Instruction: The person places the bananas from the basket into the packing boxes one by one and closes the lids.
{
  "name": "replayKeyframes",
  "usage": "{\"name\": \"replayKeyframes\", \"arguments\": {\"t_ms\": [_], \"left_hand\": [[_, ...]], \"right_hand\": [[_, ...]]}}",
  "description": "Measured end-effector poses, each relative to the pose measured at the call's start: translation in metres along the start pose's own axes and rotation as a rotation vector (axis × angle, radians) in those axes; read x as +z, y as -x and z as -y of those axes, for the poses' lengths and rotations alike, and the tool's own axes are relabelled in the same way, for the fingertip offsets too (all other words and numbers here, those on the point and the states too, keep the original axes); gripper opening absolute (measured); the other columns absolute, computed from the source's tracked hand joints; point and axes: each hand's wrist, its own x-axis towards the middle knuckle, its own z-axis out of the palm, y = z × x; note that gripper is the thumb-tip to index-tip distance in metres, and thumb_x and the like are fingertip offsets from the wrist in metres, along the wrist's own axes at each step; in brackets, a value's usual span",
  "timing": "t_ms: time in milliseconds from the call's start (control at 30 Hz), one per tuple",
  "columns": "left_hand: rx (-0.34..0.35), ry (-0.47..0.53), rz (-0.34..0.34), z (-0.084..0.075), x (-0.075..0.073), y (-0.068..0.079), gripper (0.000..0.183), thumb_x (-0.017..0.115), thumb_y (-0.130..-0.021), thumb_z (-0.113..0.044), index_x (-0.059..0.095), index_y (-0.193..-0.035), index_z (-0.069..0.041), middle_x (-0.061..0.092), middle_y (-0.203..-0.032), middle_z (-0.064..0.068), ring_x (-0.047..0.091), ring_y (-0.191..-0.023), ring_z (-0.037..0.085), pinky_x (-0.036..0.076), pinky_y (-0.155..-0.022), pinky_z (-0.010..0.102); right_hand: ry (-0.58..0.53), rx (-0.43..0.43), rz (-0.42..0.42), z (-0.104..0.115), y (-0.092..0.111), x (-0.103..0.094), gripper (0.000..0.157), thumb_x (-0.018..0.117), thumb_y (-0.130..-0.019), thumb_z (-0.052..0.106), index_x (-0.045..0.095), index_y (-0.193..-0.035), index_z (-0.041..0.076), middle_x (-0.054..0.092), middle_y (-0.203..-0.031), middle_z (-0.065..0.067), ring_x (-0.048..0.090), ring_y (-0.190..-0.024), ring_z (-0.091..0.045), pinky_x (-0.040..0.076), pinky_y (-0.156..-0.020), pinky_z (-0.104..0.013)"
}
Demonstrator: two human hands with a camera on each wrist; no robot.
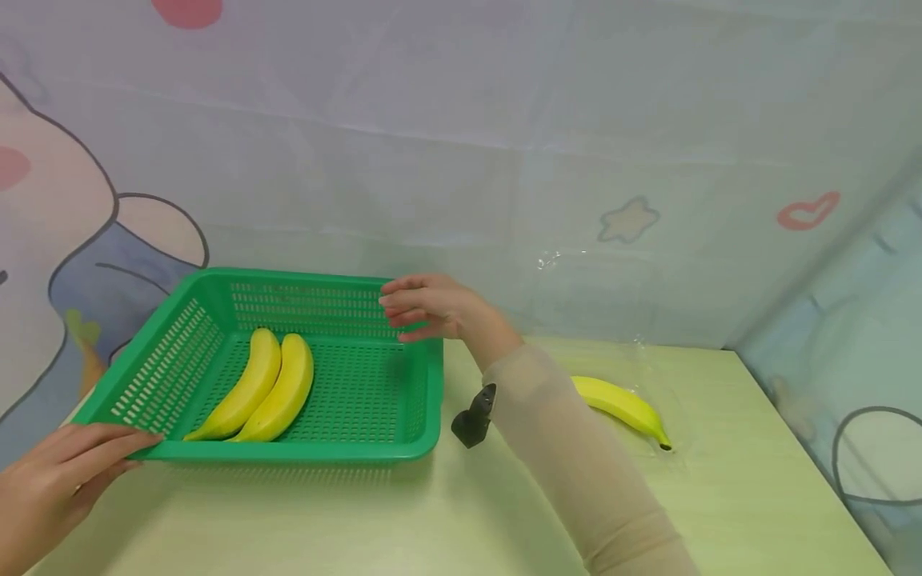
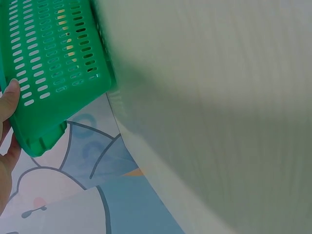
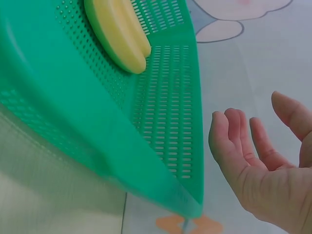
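Your left hand point(image 1: 61, 480) grips the basket point(image 1: 302, 451); right hand point(image 1: 438, 308) relaxed, empty. Grasp the tabletop point(image 1: 374, 524) banana point(image 1: 623, 405) mid-curve: likely light, firm.

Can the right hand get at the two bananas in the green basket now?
Probably yes: the green basket is open on top, nothing lies over the two bananas, and the right hand looks empty near the basket's right end.

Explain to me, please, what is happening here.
A person's left hand holds the green basket by its near left corner. The right hand, holding nothing, hovers by the far right corner. Two bananas lie side by side in the basket; a third banana lies on the table to the right, partly behind the sleeve.
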Motion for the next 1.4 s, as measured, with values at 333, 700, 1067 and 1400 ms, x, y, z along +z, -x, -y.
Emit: {"name": "replayKeyframes", "arguments": {"t_ms": [333,700,1067,1400], "left_hand": [[-0.001,0.0,0.021,0.002,-0.003,0.001,0.063,0.026,-0.1,-0.049,0.07,-0.087,-0.006,0.063,-0.08,-0.001,0.049,-0.074,0.007,0.041,-0.065,0.012],[-0.002,-0.009,0.028,0.001,-0.002,0.0,0.063,0.025,-0.1,-0.049,0.069,-0.087,-0.006,0.062,-0.08,-0.002,0.049,-0.074,0.006,0.041,-0.066,0.013],[0.008,0.035,-0.012,0.003,-0.003,0.0,0.058,0.031,-0.099,-0.048,0.07,-0.086,-0.006,0.062,-0.079,-0.001,0.05,-0.073,0.005,0.041,-0.062,0.014],[0.014,0.045,-0.007,0.002,-0.001,-0.003,0.059,0.031,-0.099,-0.047,0.069,-0.086,-0.005,0.062,-0.078,-0.001,0.049,-0.071,0.005,0.04,-0.059,0.014]], "right_hand": [[-0.028,0.019,-0.012,-0.002,-0.016,0.011,0.046,0.062,-0.091,0.01,0.046,-0.134,0.005,0.054,-0.123,-0.019,0.057,-0.104,-0.027,0.052,-0.078,-0.039],[-0.077,0.034,-0.033,-0.01,-0.031,0.023,0.048,0.064,-0.089,0.009,0.047,-0.134,0.006,0.056,-0.123,-0.019,0.059,-0.089,-0.022,0.052,-0.077,-0.039],[-0.095,0.028,-0.045,-0.012,-0.044,0.036,0.046,0.065,-0.088,0.01,0.051,-0.132,0.006,0.058,-0.121,-0.019,0.059,-0.101,-0.029,0.053,-0.075,-0.039],[-0.131,0.037,-0.063,-0.014,-0.05,0.041,0.047,0.066,-0.087,0.009,0.051,-0.131,0.005,0.056,-0.123,-0.021,0.059,-0.1,-0.032,0.052,-0.076,-0.04]]}}
